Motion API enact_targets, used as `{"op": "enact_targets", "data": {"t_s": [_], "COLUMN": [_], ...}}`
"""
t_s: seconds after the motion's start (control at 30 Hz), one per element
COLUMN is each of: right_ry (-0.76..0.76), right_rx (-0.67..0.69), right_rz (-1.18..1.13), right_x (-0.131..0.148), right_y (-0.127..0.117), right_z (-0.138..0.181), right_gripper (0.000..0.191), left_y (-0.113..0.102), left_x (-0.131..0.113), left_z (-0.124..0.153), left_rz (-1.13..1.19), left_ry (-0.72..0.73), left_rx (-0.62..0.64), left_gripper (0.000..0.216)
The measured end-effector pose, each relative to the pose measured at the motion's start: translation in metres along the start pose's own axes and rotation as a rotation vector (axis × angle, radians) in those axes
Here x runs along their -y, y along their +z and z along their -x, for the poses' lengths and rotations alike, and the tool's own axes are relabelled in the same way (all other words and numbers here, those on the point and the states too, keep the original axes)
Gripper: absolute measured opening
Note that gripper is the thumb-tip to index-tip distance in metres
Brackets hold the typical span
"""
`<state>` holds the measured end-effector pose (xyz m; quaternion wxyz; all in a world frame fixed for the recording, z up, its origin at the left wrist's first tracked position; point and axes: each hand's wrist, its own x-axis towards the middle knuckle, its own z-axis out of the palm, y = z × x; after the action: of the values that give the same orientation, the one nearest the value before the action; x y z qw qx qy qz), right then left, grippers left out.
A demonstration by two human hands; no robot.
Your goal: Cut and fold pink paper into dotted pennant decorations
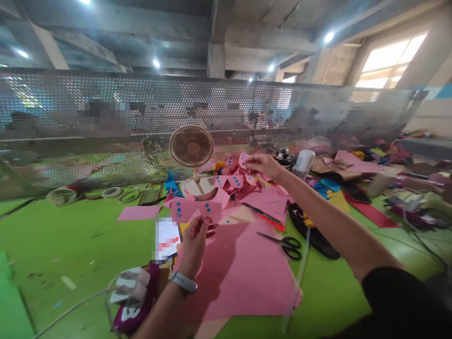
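My left hand (193,246) is raised over a large pink paper sheet (243,278), its fingers pinched on a pink triangular flag (209,210) with blue dots. That flag belongs to a string of pink flags (229,181) running up and right to my right hand (263,165). My right hand is stretched far forward, fingers closed on another pink flag (244,159) of the string. A grey watch (183,281) is on my left wrist. More pink flags and pink paper pieces (264,200) lie heaped below the string.
On the green table (70,235) stand a small beige fan (191,147) and a white bottle (303,162). Black scissors (286,245) lie right of the pink sheet. A glue gun with cable (130,294) lies front left. Tape rolls (111,192) sit by the perforated metal screen (106,122).
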<state>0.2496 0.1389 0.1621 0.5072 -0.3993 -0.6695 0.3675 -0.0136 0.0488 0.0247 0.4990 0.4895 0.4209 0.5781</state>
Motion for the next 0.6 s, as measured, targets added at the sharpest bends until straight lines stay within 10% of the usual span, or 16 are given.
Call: {"op": "enact_targets", "data": {"t_s": [0.1, 0.3, 0.6], "right_ry": [-0.035, 0.321, 0.345], "right_rx": [0.266, 0.094, 0.058], "right_rz": [0.599, 1.352, 1.402], "right_x": [-0.01, -0.071, -0.151], "right_y": [-0.026, -0.098, -0.151], "right_z": [0.073, 0.211, 0.24], "right_gripper": [0.022, 0.057, 0.055], "left_y": [0.002, 0.01, 0.014], "left_x": [-0.003, -0.007, -0.001], "left_z": [0.001, 0.006, 0.013], "left_rz": [-0.012, -0.007, 0.001], "left_ry": [-0.004, -0.045, -0.107], "left_rx": [0.018, 0.077, 0.124], "left_gripper": [0.032, 0.036, 0.035]}}
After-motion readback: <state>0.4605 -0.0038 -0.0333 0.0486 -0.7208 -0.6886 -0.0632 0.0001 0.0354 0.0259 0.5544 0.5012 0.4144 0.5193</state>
